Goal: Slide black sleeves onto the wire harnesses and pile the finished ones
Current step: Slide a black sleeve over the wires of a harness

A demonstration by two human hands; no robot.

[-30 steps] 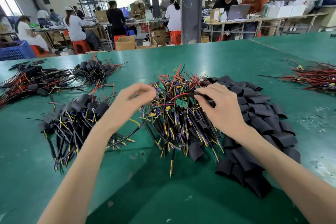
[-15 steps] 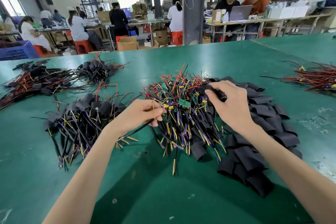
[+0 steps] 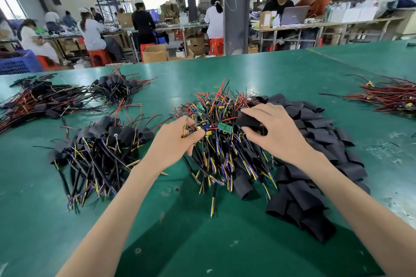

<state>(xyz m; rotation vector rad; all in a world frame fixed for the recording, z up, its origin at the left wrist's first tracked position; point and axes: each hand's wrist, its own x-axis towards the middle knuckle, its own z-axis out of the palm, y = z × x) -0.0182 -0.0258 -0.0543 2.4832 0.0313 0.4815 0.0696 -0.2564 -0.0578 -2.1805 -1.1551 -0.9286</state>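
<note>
Sleeve (image 3: 247,120) is now pinched in right hand (image 3: 278,135), lifted from sleeve pile (image 3: 326,132) within the last second. Left hand (image 3: 175,141) grips one harness (image 3: 199,128), apparently at its board end; clutter obscures. Both meet over harness pile (image 3: 225,159). Threading next. Finished pile (image 3: 101,141) lies left on surface (image 3: 202,243).

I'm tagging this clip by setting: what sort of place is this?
Most likely a factory assembly floor for electrical wiring: piles of wire harnesses and black sleeves lie on a large green table, and behind it workers in white caps work at benches among cardboard boxes.
</note>
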